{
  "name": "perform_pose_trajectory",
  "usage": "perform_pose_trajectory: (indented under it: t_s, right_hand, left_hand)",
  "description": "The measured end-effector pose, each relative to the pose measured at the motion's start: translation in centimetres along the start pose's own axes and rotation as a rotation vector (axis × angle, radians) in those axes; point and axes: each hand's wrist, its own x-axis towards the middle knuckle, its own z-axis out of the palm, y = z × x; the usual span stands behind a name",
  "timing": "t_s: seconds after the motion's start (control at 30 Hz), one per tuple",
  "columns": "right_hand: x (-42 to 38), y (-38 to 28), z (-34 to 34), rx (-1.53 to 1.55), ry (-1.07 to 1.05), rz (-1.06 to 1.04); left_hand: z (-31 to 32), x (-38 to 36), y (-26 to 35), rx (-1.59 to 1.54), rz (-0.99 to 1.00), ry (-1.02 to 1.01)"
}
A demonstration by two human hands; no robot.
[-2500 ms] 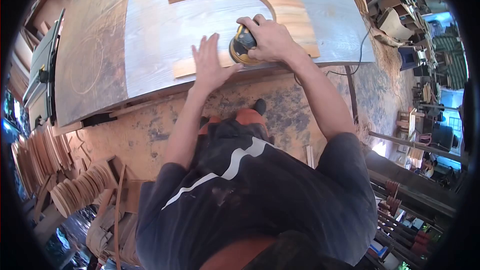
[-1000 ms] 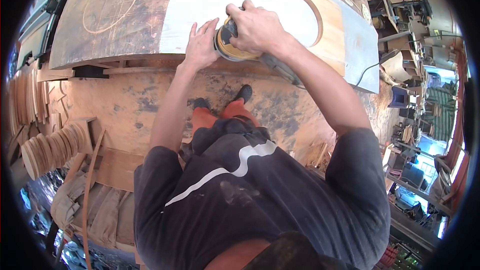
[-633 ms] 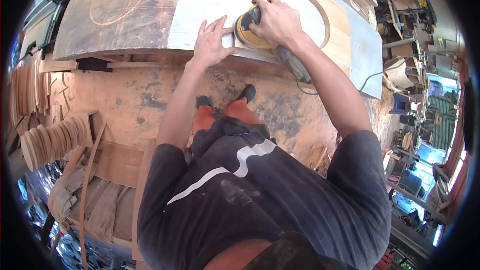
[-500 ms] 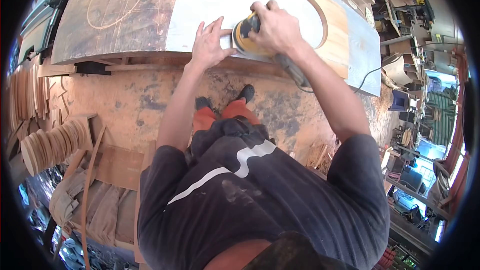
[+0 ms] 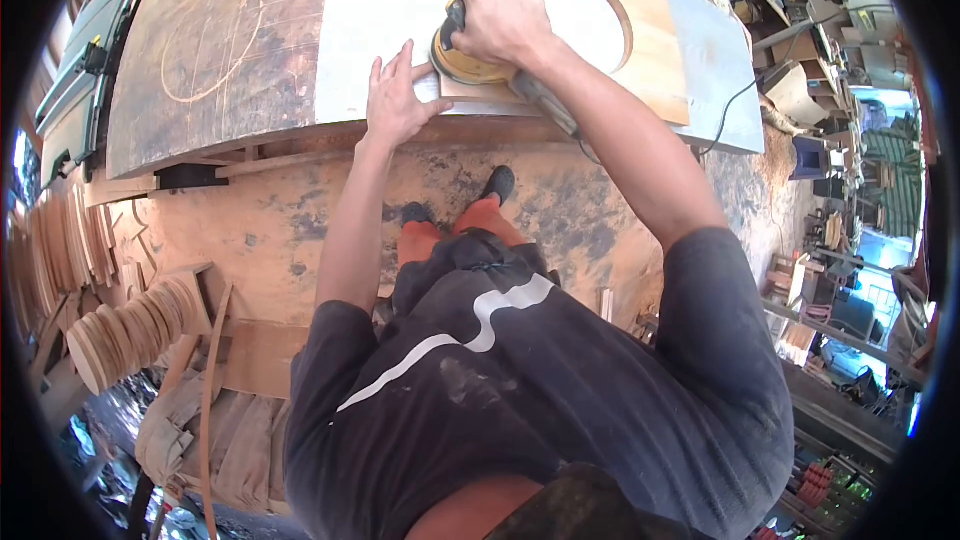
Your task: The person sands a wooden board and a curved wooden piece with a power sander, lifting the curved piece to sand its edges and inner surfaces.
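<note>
My right hand (image 5: 503, 22) is wrapped over the top of a yellow and black orbital sander (image 5: 470, 70). The sander sits at the left end of a pale wooden piece with a rounded cutout (image 5: 655, 50), near the bench's front edge. Beside it on the left, my left hand (image 5: 398, 105) has its fingers spread, the fingertips and thumb right at the end of the wood. A white panel (image 5: 350, 30) lies beneath the wood. From the sander's back a grey dust canister (image 5: 545, 103) sticks out under my right forearm.
A dark stained bench top (image 5: 225, 40) with an oval mark extends left. A cord (image 5: 735, 105) crosses the panel's right end. Wooden discs (image 5: 135, 330) stand in a row at lower left, near upright wood strips (image 5: 60, 250). Dust covers the floor (image 5: 330, 200).
The view has shifted a little, so the bench appears lower left. The sander has moved slightly left and away from the front edge with my right hand; my left hand stays beside the wood.
</note>
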Motion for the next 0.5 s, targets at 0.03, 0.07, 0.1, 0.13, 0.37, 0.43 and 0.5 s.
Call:
perform_pose_trajectory:
  t_s: [0.03, 0.07, 0.1, 0.13, 0.37, 0.43, 0.5]
  right_hand:
    - [0.0, -0.1, -0.1, -0.019, -0.033, -0.015]
    - [0.2, -0.1, -0.5, -0.044, -0.060, -0.038]
    - [-1.3, -0.8, -1.0, -0.024, -0.032, -0.028]
    - [-2.2, -1.2, -0.9, -0.051, -0.047, -0.038]
    - [-0.5, 1.6, -0.6, -0.011, -0.027, -0.012]
    - [-2.6, 1.4, -1.1, -0.041, -0.033, -0.027]
    - [-2.7, 2.8, -1.0, -0.047, -0.039, 0.011]
  left_hand:
    - [-0.1, -0.1, 0.1, 0.002, 0.009, -0.002]
    - [-0.1, 0.0, 0.4, 0.050, -0.013, -0.002]
    - [-0.2, 0.2, 0.5, 0.098, -0.038, -0.001]
    - [-0.2, 0.5, 0.5, 0.101, -0.034, 0.005]
    - [-0.3, 0.0, 0.9, 0.090, -0.011, -0.006]
    - [-0.5, 0.3, 0.9, 0.129, -0.023, -0.031]
    - [-0.3, 0.1, 0.7, 0.069, -0.019, -0.012]
